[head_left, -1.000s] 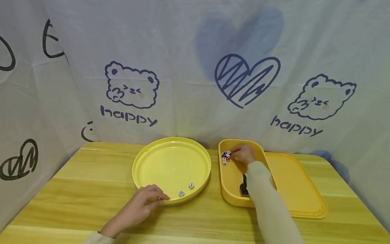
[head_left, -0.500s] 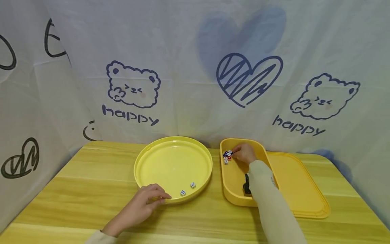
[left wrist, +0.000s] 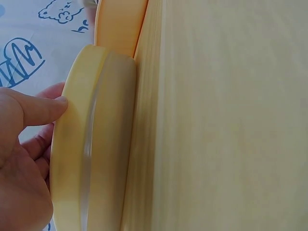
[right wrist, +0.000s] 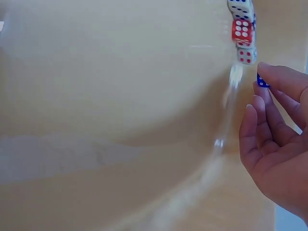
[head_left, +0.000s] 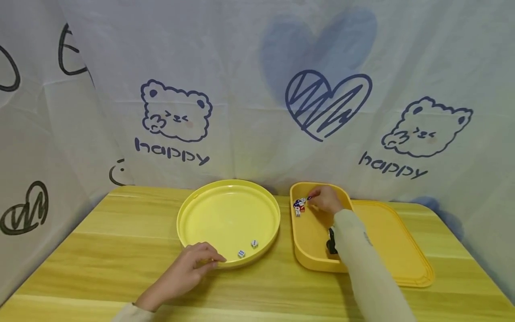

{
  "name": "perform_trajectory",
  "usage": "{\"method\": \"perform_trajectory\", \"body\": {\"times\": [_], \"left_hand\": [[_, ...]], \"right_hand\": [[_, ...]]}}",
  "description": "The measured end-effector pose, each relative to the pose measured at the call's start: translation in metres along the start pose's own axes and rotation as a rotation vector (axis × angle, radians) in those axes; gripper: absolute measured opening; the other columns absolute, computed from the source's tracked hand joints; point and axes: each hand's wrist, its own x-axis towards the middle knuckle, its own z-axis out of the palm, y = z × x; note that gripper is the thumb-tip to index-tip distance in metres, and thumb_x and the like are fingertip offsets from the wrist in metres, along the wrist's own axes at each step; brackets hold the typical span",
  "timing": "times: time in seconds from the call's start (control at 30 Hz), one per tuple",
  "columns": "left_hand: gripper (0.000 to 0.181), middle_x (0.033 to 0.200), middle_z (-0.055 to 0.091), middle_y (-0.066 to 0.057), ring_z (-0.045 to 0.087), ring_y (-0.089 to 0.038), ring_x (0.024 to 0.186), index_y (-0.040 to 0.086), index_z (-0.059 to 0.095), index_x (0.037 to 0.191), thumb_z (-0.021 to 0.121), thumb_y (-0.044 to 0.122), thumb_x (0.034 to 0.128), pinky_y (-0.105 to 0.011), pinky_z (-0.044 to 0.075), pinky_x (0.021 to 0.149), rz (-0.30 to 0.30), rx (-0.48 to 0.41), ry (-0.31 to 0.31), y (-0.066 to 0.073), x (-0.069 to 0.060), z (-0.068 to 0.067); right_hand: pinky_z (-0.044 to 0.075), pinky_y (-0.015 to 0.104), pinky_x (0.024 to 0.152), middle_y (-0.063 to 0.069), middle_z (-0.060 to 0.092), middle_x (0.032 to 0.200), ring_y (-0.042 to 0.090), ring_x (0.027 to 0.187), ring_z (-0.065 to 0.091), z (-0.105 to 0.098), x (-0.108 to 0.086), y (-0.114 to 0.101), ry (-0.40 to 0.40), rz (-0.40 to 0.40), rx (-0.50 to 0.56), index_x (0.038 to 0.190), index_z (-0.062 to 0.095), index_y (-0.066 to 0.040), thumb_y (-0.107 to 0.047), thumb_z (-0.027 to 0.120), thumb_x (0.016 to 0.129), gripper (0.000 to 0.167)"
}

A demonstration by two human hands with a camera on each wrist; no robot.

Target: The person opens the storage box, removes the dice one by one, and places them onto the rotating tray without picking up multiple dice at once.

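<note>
My left hand [head_left: 185, 270] pinches the near rim of a round yellow tray [head_left: 225, 214]; in the left wrist view its thumb presses the outer wall while the other fingers lie behind the rim. Two white dice, a nearer die [head_left: 241, 254] and a farther die [head_left: 255, 243], lie inside that tray. Over the orange-yellow box [head_left: 318, 264], my right hand [head_left: 327, 200] holds a small blue die [right wrist: 262, 81] between thumb and fingertips. Just beside it, a cluster of white, red and blue dice [head_left: 299, 206] sits against the box's left wall.
A black object [head_left: 331, 243], partly hidden by the right sleeve, lies in the near end of the box. The flat orange-yellow lid [head_left: 394, 241] lies right of the box on the wooden table [head_left: 100, 250]. A printed white cloth [head_left: 241, 112] hangs behind.
My right hand has drawn slightly right, away from the dice cluster, with the blue die now showing at its fingertips. The left hand stays on the tray rim.
</note>
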Motion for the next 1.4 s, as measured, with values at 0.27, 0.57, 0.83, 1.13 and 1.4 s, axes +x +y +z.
{"method": "perform_trajectory", "body": {"times": [0.27, 0.57, 0.83, 1.13, 1.4], "left_hand": [[0.021, 0.094, 0.064, 0.011, 0.057, -0.008, 0.087, 0.016, 0.074, 0.099, 0.069, 0.001, 0.0849, -0.035, 0.043, 0.080, -0.034, 0.022, -0.017, 0.002, 0.001, -0.002], [0.021, 0.093, 0.065, 0.010, 0.057, -0.007, 0.085, 0.016, 0.074, 0.099, 0.070, 0.001, 0.0839, -0.031, 0.043, 0.076, -0.008, 0.019, 0.004, 0.002, -0.001, 0.000], [0.022, 0.093, 0.064, 0.011, 0.056, -0.007, 0.085, 0.016, 0.074, 0.098, 0.070, 0.000, 0.0835, -0.032, 0.043, 0.076, -0.015, 0.027, 0.007, 0.001, -0.002, 0.000], [0.022, 0.092, 0.064, 0.010, 0.057, -0.007, 0.084, 0.014, 0.074, 0.098, 0.070, -0.001, 0.0825, -0.031, 0.044, 0.075, 0.013, 0.020, 0.012, 0.000, -0.001, 0.001], [0.022, 0.092, 0.064, 0.010, 0.056, -0.007, 0.084, 0.013, 0.074, 0.098, 0.071, -0.002, 0.0820, -0.032, 0.044, 0.076, 0.006, 0.026, 0.009, 0.001, 0.000, 0.000]], "right_hand": [[0.047, 0.040, 0.087, 0.018, 0.062, 0.109, 0.030, 0.095, 0.053, -0.012, -0.004, -0.007, -0.015, 0.003, 0.012, 0.112, 0.068, 0.004, -0.006, 0.063, 0.093, 0.022], [0.047, 0.040, 0.090, 0.019, 0.061, 0.114, 0.031, 0.099, 0.052, -0.016, -0.006, -0.027, -0.031, -0.034, 0.068, 0.114, 0.067, 0.004, -0.007, 0.064, 0.093, 0.024], [0.048, 0.038, 0.087, 0.019, 0.063, 0.113, 0.029, 0.098, 0.054, -0.018, -0.011, -0.038, -0.028, -0.100, 0.074, 0.115, 0.066, 0.005, -0.006, 0.064, 0.092, 0.025], [0.048, 0.037, 0.087, 0.016, 0.064, 0.112, 0.028, 0.100, 0.055, -0.020, -0.024, -0.057, -0.044, -0.134, 0.103, 0.118, 0.066, 0.002, -0.012, 0.065, 0.093, 0.029], [0.049, 0.032, 0.080, 0.011, 0.065, 0.106, 0.025, 0.095, 0.055, -0.018, -0.046, -0.089, -0.069, -0.194, 0.132, 0.116, 0.068, -0.001, -0.012, 0.067, 0.092, 0.026]]}}
